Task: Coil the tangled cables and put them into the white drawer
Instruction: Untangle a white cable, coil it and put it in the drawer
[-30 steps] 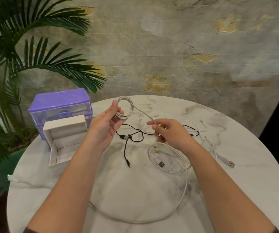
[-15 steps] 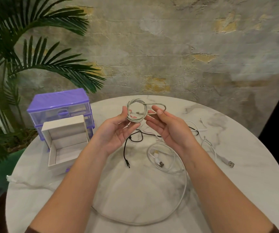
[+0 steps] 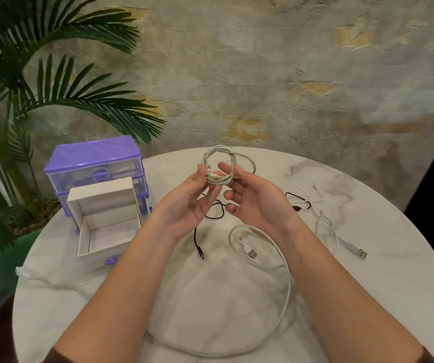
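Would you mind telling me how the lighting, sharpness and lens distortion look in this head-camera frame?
Head view: soft, even light, only faint shadows on the marble table; wide-angle bending curves the table's rim; the coiled white cable and both hands are fairly sharp; no strong glare.

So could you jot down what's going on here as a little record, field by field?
Setting: round marble table, palm plant at its left
Left hand: pinches the white coil, raised above the table
Right hand: fingers against the coil's right side
White drawer: pulled out, open, no cable visible inside
Behind the drawer: purple organiser
Loose on the table: black cable, long white cable, more white cables at right
Stage: one cable coiled, none stored yet
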`<action>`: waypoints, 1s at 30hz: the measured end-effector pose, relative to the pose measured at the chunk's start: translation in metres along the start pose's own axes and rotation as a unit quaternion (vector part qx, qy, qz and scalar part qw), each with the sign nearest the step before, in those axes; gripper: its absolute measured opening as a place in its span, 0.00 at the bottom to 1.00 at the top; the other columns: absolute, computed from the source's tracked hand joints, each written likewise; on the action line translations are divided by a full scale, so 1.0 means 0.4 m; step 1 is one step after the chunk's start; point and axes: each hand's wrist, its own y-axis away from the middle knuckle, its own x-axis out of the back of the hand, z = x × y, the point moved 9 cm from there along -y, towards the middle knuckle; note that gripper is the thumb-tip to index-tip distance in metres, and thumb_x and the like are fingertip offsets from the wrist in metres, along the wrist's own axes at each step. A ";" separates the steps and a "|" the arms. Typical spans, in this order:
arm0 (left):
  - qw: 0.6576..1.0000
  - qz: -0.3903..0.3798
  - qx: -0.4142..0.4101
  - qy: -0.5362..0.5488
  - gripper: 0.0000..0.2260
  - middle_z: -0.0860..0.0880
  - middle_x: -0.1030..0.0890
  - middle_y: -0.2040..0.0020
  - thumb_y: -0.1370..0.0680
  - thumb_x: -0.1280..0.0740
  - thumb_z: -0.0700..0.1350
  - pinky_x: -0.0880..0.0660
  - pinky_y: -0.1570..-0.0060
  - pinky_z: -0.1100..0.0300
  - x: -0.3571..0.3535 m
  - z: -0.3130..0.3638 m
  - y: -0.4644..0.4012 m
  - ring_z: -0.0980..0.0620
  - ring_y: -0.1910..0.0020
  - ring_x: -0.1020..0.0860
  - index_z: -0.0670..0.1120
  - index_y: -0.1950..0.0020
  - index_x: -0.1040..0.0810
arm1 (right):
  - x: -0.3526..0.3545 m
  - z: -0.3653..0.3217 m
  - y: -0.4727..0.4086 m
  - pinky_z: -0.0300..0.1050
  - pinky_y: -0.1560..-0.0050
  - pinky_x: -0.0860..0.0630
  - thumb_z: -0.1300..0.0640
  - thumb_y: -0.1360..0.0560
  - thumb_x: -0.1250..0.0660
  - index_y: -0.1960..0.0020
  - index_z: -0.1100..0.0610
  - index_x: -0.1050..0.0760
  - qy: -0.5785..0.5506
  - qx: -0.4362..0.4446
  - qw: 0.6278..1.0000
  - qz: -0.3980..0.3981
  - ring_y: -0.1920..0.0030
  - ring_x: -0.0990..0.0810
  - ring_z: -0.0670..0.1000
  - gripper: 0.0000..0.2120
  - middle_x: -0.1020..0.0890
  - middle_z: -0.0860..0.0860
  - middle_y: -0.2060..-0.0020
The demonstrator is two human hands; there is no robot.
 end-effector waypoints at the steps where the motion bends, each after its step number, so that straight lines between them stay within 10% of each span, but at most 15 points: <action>1: 1.000 -0.002 -0.008 -0.018 0.09 0.48 0.17 0.53 0.22 0.35 0.47 0.20 0.53 0.66 -0.004 -0.002 -0.001 0.55 0.57 0.18 0.43 0.51 0.20 | -0.001 -0.001 0.001 0.40 0.63 0.33 0.54 0.20 0.38 0.36 0.54 0.25 0.009 0.005 1.000 0.003 0.65 0.28 0.45 0.14 0.20 0.47 0.56; 12: 0.954 -0.036 0.003 -0.299 0.11 0.48 0.19 0.49 0.18 0.40 0.47 0.22 0.43 0.51 0.006 -0.005 0.012 0.52 0.52 0.20 0.48 0.40 0.21 | 0.014 -0.006 0.008 0.43 0.69 0.22 0.70 0.24 0.35 0.50 0.56 0.34 0.022 -0.011 0.999 0.030 0.69 0.21 0.54 0.12 0.18 0.56 0.62; 30: 0.952 0.111 -0.093 -0.268 0.14 0.55 0.25 0.67 0.19 0.40 0.54 0.35 0.48 0.55 0.048 0.048 -0.008 0.52 0.57 0.27 0.50 0.60 0.23 | 0.047 0.021 0.011 0.43 0.69 0.21 0.72 0.30 0.28 0.36 0.62 0.34 0.265 -0.054 0.955 0.119 0.72 0.21 0.53 0.26 0.20 0.61 0.57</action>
